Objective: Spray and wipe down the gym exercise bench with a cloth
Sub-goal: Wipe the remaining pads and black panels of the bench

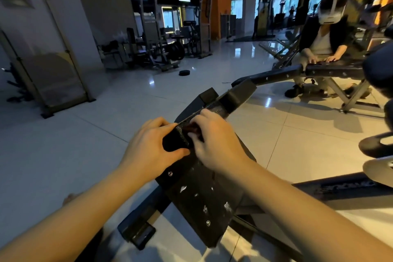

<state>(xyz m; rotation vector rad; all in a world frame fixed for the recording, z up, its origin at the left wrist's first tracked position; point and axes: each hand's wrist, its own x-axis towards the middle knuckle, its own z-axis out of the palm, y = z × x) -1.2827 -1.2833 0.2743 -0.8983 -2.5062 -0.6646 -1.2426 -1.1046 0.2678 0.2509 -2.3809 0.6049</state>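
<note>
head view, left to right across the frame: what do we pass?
In order: leaning framed panel → left hand → black cloth → right hand → seated person in a headset.

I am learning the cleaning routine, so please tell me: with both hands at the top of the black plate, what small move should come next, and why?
Probably slide the dark bundle, likely the cloth, down the black plate. The left hand and right hand grip it at the upper end, while white flecks show lower down.
</note>
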